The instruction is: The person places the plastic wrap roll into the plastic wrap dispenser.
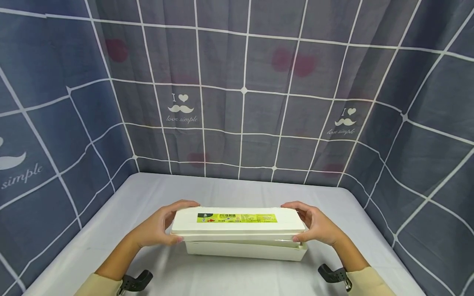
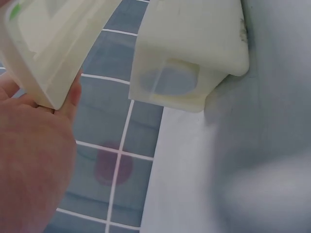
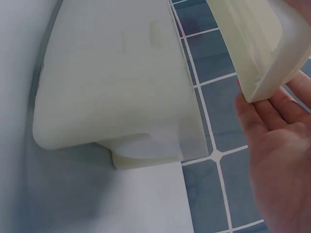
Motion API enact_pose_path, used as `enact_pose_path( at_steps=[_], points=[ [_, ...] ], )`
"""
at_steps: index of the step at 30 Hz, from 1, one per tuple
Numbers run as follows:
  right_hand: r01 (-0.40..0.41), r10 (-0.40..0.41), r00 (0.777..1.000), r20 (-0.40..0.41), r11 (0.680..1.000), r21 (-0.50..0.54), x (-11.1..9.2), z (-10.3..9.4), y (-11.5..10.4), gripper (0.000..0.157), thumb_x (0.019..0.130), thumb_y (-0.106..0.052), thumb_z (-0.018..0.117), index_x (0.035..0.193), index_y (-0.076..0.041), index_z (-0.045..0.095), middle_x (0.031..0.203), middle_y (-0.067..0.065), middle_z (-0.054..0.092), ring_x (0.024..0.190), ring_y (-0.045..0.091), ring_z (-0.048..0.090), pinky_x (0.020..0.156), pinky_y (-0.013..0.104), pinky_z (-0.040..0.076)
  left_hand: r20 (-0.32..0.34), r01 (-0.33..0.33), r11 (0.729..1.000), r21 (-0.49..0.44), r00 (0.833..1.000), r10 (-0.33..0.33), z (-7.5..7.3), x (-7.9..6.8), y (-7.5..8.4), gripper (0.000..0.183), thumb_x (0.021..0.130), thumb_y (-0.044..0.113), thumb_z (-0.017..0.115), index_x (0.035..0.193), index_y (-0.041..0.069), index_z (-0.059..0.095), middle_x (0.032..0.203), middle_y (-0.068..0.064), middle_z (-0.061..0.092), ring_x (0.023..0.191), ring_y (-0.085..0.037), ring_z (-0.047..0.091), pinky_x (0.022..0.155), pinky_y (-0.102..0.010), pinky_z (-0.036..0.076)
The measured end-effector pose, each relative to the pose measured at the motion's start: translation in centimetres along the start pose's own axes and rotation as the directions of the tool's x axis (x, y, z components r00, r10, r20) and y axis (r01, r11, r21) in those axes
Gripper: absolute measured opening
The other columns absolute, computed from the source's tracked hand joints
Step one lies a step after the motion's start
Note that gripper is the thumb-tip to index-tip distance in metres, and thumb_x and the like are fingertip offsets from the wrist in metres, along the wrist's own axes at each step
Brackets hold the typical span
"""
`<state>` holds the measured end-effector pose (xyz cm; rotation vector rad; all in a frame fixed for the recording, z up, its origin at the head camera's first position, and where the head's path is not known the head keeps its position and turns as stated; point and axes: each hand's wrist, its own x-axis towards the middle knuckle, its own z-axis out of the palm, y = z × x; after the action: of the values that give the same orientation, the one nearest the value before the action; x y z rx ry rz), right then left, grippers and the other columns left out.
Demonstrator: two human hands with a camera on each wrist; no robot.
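A long white cling film box is in two parts at the front middle of the table. Its lid [image 1: 238, 234] carries a green and yellow label and hangs raised above the white base [image 1: 244, 250]. My left hand [image 1: 163, 227] grips the lid's left end, thumb at the front edge and fingers at the back. At the other end my right hand [image 1: 315, 225] holds it the same way. Both wrist views show a gap between lid [image 2: 63, 58] and base [image 3: 116, 82], which rests on the table. The base's inside is mostly hidden under the lid in the head view.
A white cloth covers the table [image 1: 207, 189]. Dark blue-grey checked curtains [image 1: 222, 107] with white lines stand close behind it and along both sides. Black wrist mounts [image 1: 138, 281] sit at the cuffs of the beige sleeves.
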<state>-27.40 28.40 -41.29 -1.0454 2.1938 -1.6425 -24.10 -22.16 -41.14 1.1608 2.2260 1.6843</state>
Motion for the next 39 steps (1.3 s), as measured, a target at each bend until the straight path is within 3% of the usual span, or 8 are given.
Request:
enact_pose_path(
  at_steps=[5, 9, 16, 25, 34, 39],
  points=[
    [0.017, -0.017, 0.999, -0.047, 1.000, -0.006, -0.2, 0.3, 0.0, 0.083, 0.071, 0.004, 0.088, 0.144, 0.004, 0.050, 0.140, 0.023, 0.056, 0.118, 0.015, 0.061, 0.096, 0.024, 0.055, -0.048, -0.002, 0.999, 0.054, 0.999, 0.004, -0.3, 0.1, -0.1, 0.083, 0.077, 0.005, 0.083, 0.150, 0.007, 0.044, 0.148, -0.012, 0.051, 0.133, -0.012, 0.051, 0.107, -0.020, 0.045],
    [0.019, -0.018, 0.997, -0.072, 1.000, 0.015, -0.4, 0.5, 0.1, 0.084, 0.070, 0.006, 0.087, 0.145, 0.004, 0.049, 0.140, 0.024, 0.056, 0.117, 0.015, 0.061, 0.095, 0.024, 0.056, -0.076, 0.000, 0.998, 0.066, 0.997, 0.005, -0.4, 0.1, -0.3, 0.081, 0.079, 0.004, 0.083, 0.149, 0.004, 0.042, 0.146, -0.013, 0.053, 0.132, -0.010, 0.053, 0.106, -0.019, 0.047],
    [0.027, -0.022, 0.994, -0.102, 0.998, 0.048, -1.2, 0.5, 0.1, 0.087, 0.069, 0.009, 0.085, 0.146, 0.007, 0.045, 0.140, 0.022, 0.056, 0.117, 0.013, 0.062, 0.095, 0.024, 0.056, -0.115, -0.015, 1.000, 0.019, 0.993, 0.017, 0.0, 0.2, -0.9, 0.079, 0.078, 0.000, 0.083, 0.147, -0.001, 0.042, 0.147, -0.018, 0.050, 0.133, -0.007, 0.052, 0.106, -0.016, 0.046],
    [0.082, -0.071, 0.988, -0.135, 0.994, 0.073, -2.2, 0.3, 0.4, 0.087, 0.070, 0.015, 0.082, 0.147, 0.013, 0.041, 0.152, 0.010, 0.049, 0.132, 0.009, 0.056, 0.104, 0.019, 0.051, -0.129, -0.062, 0.998, -0.001, 0.990, 0.062, 0.2, 0.7, -1.2, 0.079, 0.076, -0.004, 0.083, 0.145, -0.004, 0.045, 0.145, -0.021, 0.052, 0.134, -0.010, 0.053, 0.113, -0.016, 0.041],
    [0.071, -0.057, 0.987, -0.150, 0.994, 0.086, -2.7, 0.1, 0.5, 0.088, 0.069, 0.015, 0.082, 0.148, 0.011, 0.042, 0.145, 0.018, 0.056, 0.126, 0.012, 0.060, 0.102, 0.022, 0.053, -0.135, -0.069, 0.997, 0.030, 0.988, 0.073, 0.4, 0.9, -1.9, 0.079, 0.074, -0.003, 0.087, 0.143, -0.005, 0.049, 0.145, -0.025, 0.052, 0.135, -0.008, 0.052, 0.115, -0.015, 0.038],
    [0.047, -0.029, 0.986, -0.165, 0.994, 0.103, -3.1, 0.3, 0.8, 0.087, 0.071, 0.014, 0.081, 0.148, 0.010, 0.041, 0.145, 0.013, 0.058, 0.126, 0.011, 0.061, 0.101, 0.021, 0.053, -0.139, -0.049, 0.998, 0.027, 0.989, 0.052, 0.6, 1.0, -2.3, 0.080, 0.074, -0.001, 0.088, 0.144, -0.003, 0.050, 0.145, -0.023, 0.053, 0.134, -0.008, 0.053, 0.113, -0.015, 0.041]
  ],
)
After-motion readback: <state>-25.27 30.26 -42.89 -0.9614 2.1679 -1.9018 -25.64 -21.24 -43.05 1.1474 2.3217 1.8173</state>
